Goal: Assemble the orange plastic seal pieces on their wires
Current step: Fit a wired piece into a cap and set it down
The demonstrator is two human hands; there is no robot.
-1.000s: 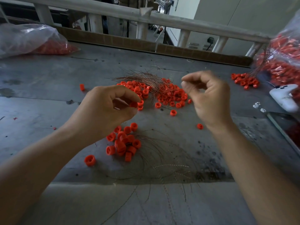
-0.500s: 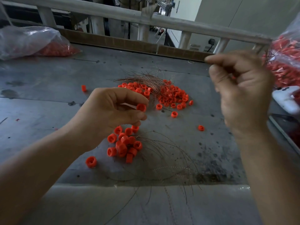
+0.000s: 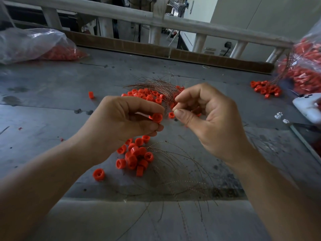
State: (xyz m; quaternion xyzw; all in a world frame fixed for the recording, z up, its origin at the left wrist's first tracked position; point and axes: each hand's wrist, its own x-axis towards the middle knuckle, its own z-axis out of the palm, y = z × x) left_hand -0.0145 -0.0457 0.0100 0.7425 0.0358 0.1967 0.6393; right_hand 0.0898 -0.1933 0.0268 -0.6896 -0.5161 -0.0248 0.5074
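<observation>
Orange seal piece (image 3: 157, 117) held above table (image 3: 43, 119), pinched between left hand (image 3: 121, 124) thumb and curled fingers. Right hand (image 3: 208, 119) just beside it, thumb and forefinger tips pressed together; whether wire sits between them, cannot tell. Below hands: cluster of seal pieces (image 3: 135, 157) with loose wires (image 3: 173, 171) fanning toward near edge. Behind hands: larger pile (image 3: 147, 95) under wire bundle (image 3: 156, 85). Plastic bags of orange parts at far left (image 3: 31, 44) and far right (image 3: 302, 66).
</observation>
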